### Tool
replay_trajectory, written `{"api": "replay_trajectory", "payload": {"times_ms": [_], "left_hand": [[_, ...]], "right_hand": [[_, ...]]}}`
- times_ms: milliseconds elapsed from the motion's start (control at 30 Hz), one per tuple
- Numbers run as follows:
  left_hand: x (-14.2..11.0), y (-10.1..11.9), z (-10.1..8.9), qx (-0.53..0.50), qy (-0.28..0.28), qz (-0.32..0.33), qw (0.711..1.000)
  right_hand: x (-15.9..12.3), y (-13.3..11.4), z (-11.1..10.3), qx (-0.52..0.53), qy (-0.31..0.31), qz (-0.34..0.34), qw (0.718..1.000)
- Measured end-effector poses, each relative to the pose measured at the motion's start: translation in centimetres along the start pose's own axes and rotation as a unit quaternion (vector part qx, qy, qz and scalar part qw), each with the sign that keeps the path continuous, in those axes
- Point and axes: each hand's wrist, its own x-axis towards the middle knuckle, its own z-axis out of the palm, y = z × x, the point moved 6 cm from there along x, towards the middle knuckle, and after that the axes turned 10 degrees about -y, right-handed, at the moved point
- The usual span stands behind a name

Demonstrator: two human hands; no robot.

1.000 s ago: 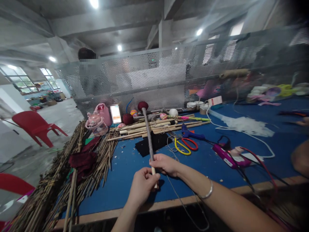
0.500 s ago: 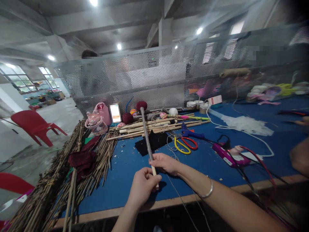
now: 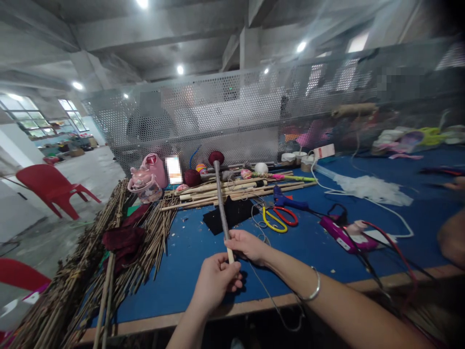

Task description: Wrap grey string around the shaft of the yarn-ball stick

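A wooden stick (image 3: 222, 208), wound with grey yarn along most of its length, points away from me with a dark red ball (image 3: 216, 158) at its far end. My left hand (image 3: 220, 278) is closed around the bare lower end. Just above it, my right hand (image 3: 247, 246) pinches the stick where the grey winding stops. A loose grey yarn (image 3: 267, 288) runs from near my right hand down over the table's front edge. Beyond the hands lies a black cloth (image 3: 236, 215), partly behind the stick.
Scissors with yellow and red handles (image 3: 275, 220), a blue glue gun (image 3: 290, 199) and a purple power strip (image 3: 341, 235) lie to the right. Bundled twigs (image 3: 145, 257) cover the left. Several pale sticks (image 3: 203, 196) lie behind. At far right is another person's hand (image 3: 452, 237).
The stick has turned slightly and its ball end has shifted a little to the right. The loose yarn has slackened into a curve. Beyond the mesh, the person's head has lowered.
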Motion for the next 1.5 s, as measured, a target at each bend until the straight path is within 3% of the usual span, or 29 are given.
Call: {"api": "replay_trajectory", "payload": {"times_ms": [133, 267, 367, 500, 700, 767, 833, 933, 1000, 1200, 1500], "left_hand": [[-0.2, -0.1, 0.5, -0.151, -0.06, -0.028, 0.986], [-0.4, -0.1, 0.9, -0.244, -0.086, -0.041, 0.965], [-0.4, -0.3, 0.6, -0.158, -0.052, -0.051, 0.985], [-0.2, 0.7, -0.7, 0.018, 0.034, -0.002, 0.999], [-0.3, 0.6, 0.4, -0.048, -0.054, -0.001, 0.997], [-0.4, 0.6, 0.3, -0.028, -0.056, -0.016, 0.998], [0.0, 1.5, -0.9, 0.028, 0.0, -0.007, 1.0], [1.4, 4.7, -3.3, 0.062, 0.149, 0.085, 0.983], [3.4, 6.4, -3.9, 0.024, 0.183, 0.114, 0.976], [10.1, 7.1, -2.5, -0.106, 0.093, 0.035, 0.989], [11.7, 5.4, -3.6, -0.258, -0.055, -0.007, 0.964]], "right_hand": [[-0.2, 0.0, 0.1, 0.039, -0.021, 0.033, 0.998], [-0.2, -0.4, 0.1, 0.059, -0.034, 0.008, 0.998], [-0.1, 0.0, -0.2, 0.024, -0.02, 0.006, 0.999], [0.0, 0.3, -0.9, 0.005, 0.024, 0.022, 0.999], [-0.2, -0.1, -0.2, 0.068, -0.028, 0.036, 0.997], [-0.3, -0.1, -0.2, 0.058, -0.023, 0.039, 0.997], [-0.2, -0.2, -0.3, 0.025, -0.01, 0.033, 0.999], [0.0, -0.5, 0.2, -0.02, -0.008, 0.019, 1.0], [0.2, -0.8, 0.7, -0.029, -0.001, 0.007, 1.0], [-0.1, -1.1, 1.2, -0.047, 0.026, -0.006, 0.999], [1.2, 0.1, 0.9, 0.002, -0.091, 0.146, 0.985]]}}
